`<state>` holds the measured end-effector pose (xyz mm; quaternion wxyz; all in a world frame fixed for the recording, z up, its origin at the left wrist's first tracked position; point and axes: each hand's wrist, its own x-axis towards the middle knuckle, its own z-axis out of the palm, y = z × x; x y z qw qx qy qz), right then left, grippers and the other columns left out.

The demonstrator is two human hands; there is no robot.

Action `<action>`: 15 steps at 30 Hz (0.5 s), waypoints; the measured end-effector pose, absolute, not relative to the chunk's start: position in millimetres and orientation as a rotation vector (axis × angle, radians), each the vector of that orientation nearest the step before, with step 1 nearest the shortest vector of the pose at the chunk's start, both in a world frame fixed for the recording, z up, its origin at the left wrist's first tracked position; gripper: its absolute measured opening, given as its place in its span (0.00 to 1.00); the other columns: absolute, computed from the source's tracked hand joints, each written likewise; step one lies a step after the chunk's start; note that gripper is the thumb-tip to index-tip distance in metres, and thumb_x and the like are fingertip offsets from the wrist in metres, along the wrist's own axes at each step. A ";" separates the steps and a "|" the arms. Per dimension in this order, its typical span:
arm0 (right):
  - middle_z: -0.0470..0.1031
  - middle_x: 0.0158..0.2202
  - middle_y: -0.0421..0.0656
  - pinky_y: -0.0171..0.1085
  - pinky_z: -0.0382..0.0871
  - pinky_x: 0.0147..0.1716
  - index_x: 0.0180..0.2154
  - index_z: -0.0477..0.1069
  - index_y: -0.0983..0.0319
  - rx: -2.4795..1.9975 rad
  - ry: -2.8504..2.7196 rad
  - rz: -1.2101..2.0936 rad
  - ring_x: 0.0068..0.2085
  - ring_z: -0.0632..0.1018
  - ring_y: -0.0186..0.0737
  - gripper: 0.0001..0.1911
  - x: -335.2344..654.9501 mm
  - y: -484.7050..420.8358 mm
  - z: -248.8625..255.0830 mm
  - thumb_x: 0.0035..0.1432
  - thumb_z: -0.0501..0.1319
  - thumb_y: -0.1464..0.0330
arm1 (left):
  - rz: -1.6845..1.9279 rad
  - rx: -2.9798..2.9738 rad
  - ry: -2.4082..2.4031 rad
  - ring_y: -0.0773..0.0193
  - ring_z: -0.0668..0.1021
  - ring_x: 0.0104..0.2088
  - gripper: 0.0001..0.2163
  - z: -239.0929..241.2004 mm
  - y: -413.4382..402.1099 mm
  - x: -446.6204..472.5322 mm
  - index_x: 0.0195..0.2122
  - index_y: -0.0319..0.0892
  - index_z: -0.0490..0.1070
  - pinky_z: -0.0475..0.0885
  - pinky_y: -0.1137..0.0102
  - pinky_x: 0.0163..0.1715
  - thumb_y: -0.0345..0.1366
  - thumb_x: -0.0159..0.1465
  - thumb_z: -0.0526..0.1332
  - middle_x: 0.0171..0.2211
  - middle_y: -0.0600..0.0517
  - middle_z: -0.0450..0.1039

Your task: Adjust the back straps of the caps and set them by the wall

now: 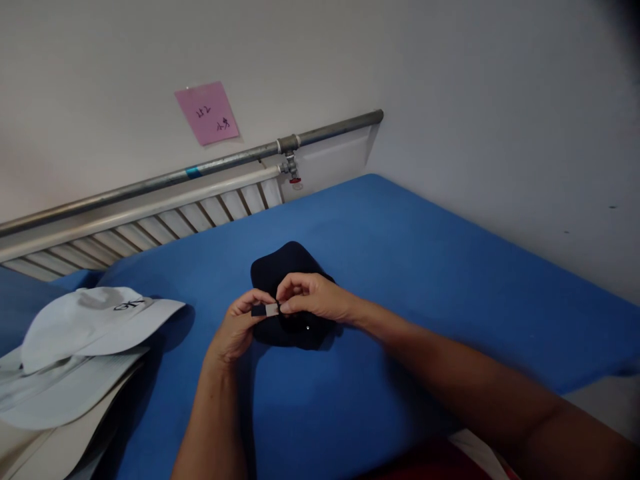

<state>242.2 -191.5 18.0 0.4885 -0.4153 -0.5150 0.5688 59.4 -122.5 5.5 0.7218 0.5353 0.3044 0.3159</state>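
Observation:
A dark navy cap point(286, 270) lies on the blue table cover point(410, 267), its brim pointing away from me. At its near edge both hands meet over the cap's back strap point(266, 310), a short dark band with a pale end. My left hand point(239, 327) pinches the strap from the left. From the right, the fingertips of my right hand point(315, 298) pinch the pale end. The cap's rear part is hidden under my hands.
A stack of pale grey and white caps point(80, 347) sits at the left edge of the cover. Behind the table a metal pipe point(200, 170) and a slatted radiator point(150, 230) run along the wall, below a pink note point(207, 112). The wall closes the right side.

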 end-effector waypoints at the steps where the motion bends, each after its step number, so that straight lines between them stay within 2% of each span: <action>1: 0.72 0.29 0.36 0.33 0.66 0.33 0.33 0.70 0.62 -1.038 -1.295 1.352 0.30 0.73 0.30 0.09 244.8 -192.0 19.3 0.46 0.65 0.72 | 0.716 1.179 0.686 0.71 0.74 0.25 0.10 6.1 -122.1 59.0 0.26 0.41 0.77 0.67 0.79 0.26 0.29 0.41 0.73 0.25 0.55 0.74; 5: 0.71 0.29 0.36 0.33 0.65 0.33 0.35 0.70 0.61 -1.095 -1.345 1.321 0.30 0.72 0.30 0.10 252.5 -194.9 21.8 0.47 0.64 0.74 | 0.722 1.191 0.703 0.73 0.72 0.23 0.09 6.8 -121.7 57.7 0.26 0.41 0.77 0.65 0.80 0.24 0.28 0.42 0.72 0.24 0.56 0.72; 15: 0.71 0.29 0.36 0.34 0.66 0.34 0.34 0.70 0.61 -1.018 -1.366 1.338 0.30 0.72 0.31 0.08 245.8 -197.2 21.0 0.48 0.63 0.74 | 0.623 1.259 0.634 0.70 0.74 0.26 0.09 5.7 -122.3 57.5 0.27 0.41 0.78 0.67 0.77 0.27 0.33 0.44 0.73 0.25 0.53 0.75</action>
